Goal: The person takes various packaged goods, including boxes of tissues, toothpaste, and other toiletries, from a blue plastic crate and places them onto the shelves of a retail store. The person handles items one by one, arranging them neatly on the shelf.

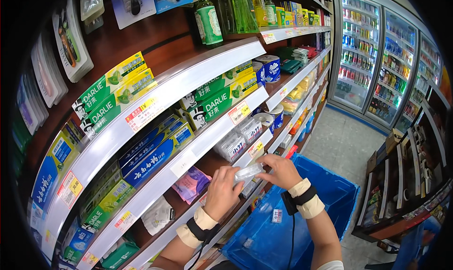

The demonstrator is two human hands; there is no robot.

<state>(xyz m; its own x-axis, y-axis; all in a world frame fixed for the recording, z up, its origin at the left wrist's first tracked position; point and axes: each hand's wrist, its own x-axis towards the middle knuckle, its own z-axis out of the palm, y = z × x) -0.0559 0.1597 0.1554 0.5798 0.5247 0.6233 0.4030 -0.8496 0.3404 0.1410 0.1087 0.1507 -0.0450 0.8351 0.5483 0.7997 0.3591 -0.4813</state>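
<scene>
Between my two hands is a small white packet in clear plastic wrap (pixel 249 172). My left hand (pixel 222 190) pinches its left end and my right hand (pixel 281 170) grips its right end. What is inside the wrap is too unclear to name. Just beyond my hands, similar clear-wrapped packets (pixel 231 147) stand on a shelf. Below my right forearm, a blue plastic crate (pixel 347 182) has a small label inside and little else visible in it. Both wrists wear beige wraps with black straps, and dark cables run down from them.
Green and yellow toothpaste boxes (pixel 222 97) and blue toothpaste boxes (pixel 158 161) line the curved shelves at left. A purple packet (pixel 191 182) lies on a lower shelf. Glass-door drink fridges (pixel 358 57) stand at the far end; another shelf rack (pixel 401 175) is on the right.
</scene>
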